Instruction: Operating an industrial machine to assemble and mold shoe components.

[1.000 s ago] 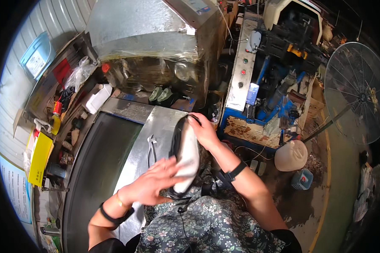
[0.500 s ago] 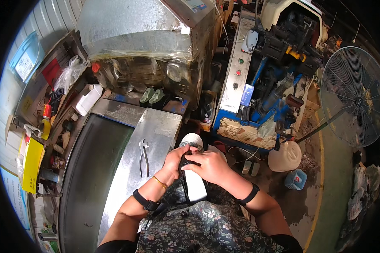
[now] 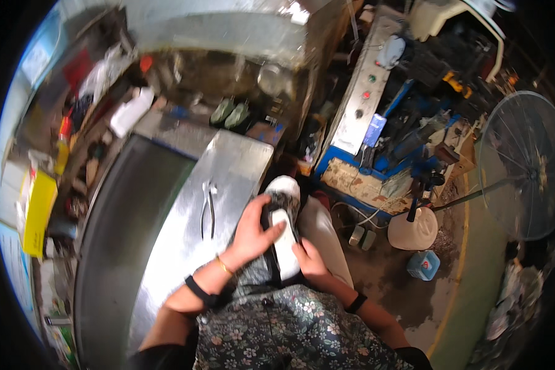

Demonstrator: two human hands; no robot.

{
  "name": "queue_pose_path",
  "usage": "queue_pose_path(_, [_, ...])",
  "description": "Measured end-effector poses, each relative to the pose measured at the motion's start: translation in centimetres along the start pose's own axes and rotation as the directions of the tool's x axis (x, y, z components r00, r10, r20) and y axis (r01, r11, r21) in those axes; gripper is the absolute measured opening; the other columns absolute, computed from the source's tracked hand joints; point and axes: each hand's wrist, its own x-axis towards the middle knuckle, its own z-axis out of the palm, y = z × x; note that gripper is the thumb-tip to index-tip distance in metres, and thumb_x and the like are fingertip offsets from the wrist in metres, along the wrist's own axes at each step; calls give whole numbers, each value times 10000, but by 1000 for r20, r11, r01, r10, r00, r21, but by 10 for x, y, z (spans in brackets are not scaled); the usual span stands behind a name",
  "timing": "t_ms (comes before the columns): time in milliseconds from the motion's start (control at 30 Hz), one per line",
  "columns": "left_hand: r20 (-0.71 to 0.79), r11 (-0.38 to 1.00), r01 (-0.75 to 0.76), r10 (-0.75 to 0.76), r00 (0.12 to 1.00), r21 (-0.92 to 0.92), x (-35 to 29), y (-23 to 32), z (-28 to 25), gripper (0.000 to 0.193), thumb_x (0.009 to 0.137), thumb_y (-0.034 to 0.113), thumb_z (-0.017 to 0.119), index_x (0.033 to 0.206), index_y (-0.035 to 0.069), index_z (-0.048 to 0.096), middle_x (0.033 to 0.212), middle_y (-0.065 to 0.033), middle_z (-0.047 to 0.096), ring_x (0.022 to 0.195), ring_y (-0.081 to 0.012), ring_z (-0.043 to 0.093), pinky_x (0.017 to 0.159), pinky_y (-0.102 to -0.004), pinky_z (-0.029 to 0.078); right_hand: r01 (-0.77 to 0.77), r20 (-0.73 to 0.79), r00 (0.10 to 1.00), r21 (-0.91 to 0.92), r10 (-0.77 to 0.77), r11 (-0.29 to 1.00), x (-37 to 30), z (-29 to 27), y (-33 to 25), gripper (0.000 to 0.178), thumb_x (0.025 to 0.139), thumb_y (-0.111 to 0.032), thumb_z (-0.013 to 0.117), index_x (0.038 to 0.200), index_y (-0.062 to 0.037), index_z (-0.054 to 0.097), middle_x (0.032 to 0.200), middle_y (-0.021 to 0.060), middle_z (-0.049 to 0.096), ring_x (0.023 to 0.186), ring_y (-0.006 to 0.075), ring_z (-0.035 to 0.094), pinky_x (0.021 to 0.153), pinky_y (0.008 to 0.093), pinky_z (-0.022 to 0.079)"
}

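Observation:
On my lap lies a shoe upper (image 3: 284, 245) with black edges around a long white face that points up. My left hand (image 3: 253, 231) is closed on its left side, with the thumb lying over the white face. At its right edge my right hand (image 3: 310, 259) grips with the fingers bent round the rim; the fingertips are partly hidden. Just beyond the upper is a rounded white end (image 3: 283, 185), above dark patterned cloth; I cannot tell what it belongs to. Pincers (image 3: 208, 211) lie on the metal tabletop (image 3: 179, 246) to my left.
A dark conveyor belt (image 3: 123, 246) runs left of the tabletop. A pair of green shoes (image 3: 230, 114) sits at its far end. Ahead right stands a blue-framed machine (image 3: 345, 154) with buttons. A white jug (image 3: 413, 228), a blue container (image 3: 423, 265) and a large fan (image 3: 524, 166) stand on the right.
My right hand has moved from the far end of the upper down to its right edge. My left hand has shifted, its thumb now over the white face. The whole view has tilted slightly.

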Motion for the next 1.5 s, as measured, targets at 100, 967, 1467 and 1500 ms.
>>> queue_pose_path(100, [-36,973,62,-72,997,-223,20,-15,-8,545,851,94,705,1336,36,461,1157,-101,601,1074,-179,563,938,-325,467,-23,-23,1000,-212,18,977,18,-3,-53,317,1004,-280,527,967,16,631,766,91,655,694,149,586,645,338,481])
queue_pose_path(967, [373,665,515,-360,855,-541,27,-63,-12,537,915,173,695,1340,4,413,1134,-74,580,1053,-121,529,913,-261,453,275,234,942,-949,-240,156,73,33,-88,265,947,-220,545,959,42,575,679,177,653,597,351,661,559,407,545])
queue_pose_path(1467, [-79,718,331,-361,929,612,17,-35,-36,418,1023,307,350,971,6,635,723,-262,651,696,-449,641,613,-536,510,90,38,996,-529,-83,844,53,84,-89,653,1015,-227,429,1476,72,77,1057,392,589,975,533,582,817,506,480])
queue_pose_path(1500, [-89,711,342,-369,925,614,4,-32,-36,418,1023,307,350,971,6,635,723,-262,651,696,-449,641,613,-536,510,115,31,993,-456,-114,883,53,85,-86,643,1014,-218,431,1479,67,90,1060,387,591,979,532,581,822,502,479])
